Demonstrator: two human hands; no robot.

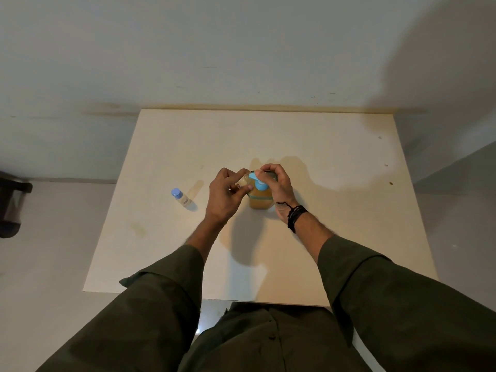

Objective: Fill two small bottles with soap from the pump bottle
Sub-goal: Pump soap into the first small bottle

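1. Amber soap fills the pump bottle [259, 201], upright mid-bench [335, 210], its blue spout pointing left.
2. Left hand [228, 196] is clamped on a small bottle [241, 182], held at the spout tip.
3. Right hand [277, 183] rests on the pump head, fingers curled over it.
4. Another capped bottle [181, 197] stands well left, upright.

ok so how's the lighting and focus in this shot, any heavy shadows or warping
Head view: soft, dim light; the hands cast broad shadows on the table, one beyond the pump bottle, one toward the person. Wide-angle warping bends the table edges and stretches the sleeves. The capped small bottle is fairly sharp; the one in the left hand is mostly hidden. No strong glare.
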